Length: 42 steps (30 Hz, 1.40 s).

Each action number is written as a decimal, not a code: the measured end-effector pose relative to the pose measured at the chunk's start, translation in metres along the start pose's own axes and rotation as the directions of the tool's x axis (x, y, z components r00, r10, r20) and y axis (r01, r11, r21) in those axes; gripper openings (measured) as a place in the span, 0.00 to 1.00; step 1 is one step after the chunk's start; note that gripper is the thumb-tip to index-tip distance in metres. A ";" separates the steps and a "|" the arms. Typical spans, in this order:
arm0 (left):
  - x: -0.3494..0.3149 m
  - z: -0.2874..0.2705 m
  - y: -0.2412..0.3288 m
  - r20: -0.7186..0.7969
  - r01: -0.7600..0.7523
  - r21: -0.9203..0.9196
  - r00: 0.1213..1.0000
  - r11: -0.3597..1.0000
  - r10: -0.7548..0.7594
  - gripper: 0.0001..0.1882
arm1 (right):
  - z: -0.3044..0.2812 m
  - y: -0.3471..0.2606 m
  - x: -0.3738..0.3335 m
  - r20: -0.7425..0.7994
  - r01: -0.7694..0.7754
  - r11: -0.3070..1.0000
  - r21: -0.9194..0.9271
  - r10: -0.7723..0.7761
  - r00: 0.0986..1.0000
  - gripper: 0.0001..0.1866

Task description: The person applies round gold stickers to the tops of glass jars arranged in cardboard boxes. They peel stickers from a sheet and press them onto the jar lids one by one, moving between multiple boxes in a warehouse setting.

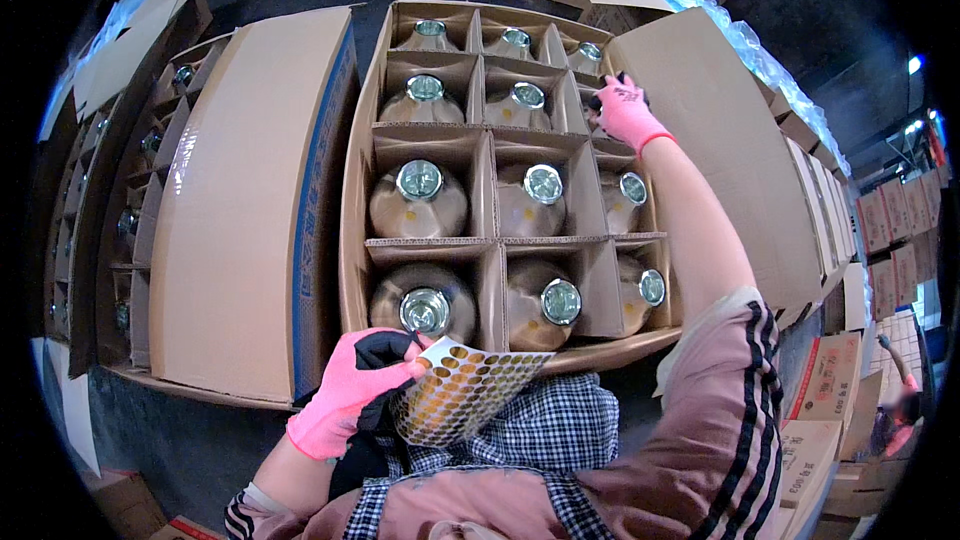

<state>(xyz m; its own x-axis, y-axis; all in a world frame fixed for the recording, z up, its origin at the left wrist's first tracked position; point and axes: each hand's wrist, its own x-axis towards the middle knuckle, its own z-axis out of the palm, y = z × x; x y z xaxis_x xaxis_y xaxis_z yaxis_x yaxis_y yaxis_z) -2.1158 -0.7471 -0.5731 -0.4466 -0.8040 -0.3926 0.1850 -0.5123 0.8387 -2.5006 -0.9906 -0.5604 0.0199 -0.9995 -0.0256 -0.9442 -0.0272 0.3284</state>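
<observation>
My left hand (350, 385), in a pink glove with black fingertips, pinches a sheet of round gold stickers (465, 390) by its upper left corner. The sheet curves in front of my body, above the checked apron. My right hand (628, 112), gloved alike, reaches into a right-hand cell of the open carton (355, 210), its fingers bent in. What they touch there is hidden. Round, clear glass bottles (420, 202) with wide mouths stand upright in the carton's cells. Small gold dots show on several of them, such as the near middle bottle (540, 305).
Cardboard dividers (485, 185) separate the bottles. A carton flap (715, 140) leans outward at the right. Left of the carton is another box with its flap (240, 200) folded over, bottles beside it. Stacked cartons (825, 380) and another person (895, 420) are at the far right.
</observation>
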 end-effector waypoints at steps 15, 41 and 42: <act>0.002 -0.001 0.006 0.085 0.068 0.002 0.994 0.998 -0.067 0.06 | 0.029 0.005 0.019 0.051 0.110 0.991 -0.073 -0.106 0.993 0.22; -0.049 0.013 0.014 0.169 -0.600 0.663 0.703 0.448 0.691 0.10 | -0.134 -0.161 -0.264 -0.226 0.394 0.371 0.841 -0.422 0.878 0.09; -0.051 0.012 0.013 0.177 -0.602 0.662 0.705 0.447 0.687 0.09 | -0.136 -0.161 -0.266 -0.225 0.404 0.372 0.836 -0.440 0.869 0.09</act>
<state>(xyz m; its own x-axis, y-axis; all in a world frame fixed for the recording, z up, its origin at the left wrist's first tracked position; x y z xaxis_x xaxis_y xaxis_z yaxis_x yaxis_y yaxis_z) -2.1008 -0.7093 -0.5376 -0.3423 -0.8652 0.3664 -0.2276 0.4547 0.8611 -2.3089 -0.7228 -0.4781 0.5065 -0.8610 0.0456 -0.6178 -0.3994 -0.6774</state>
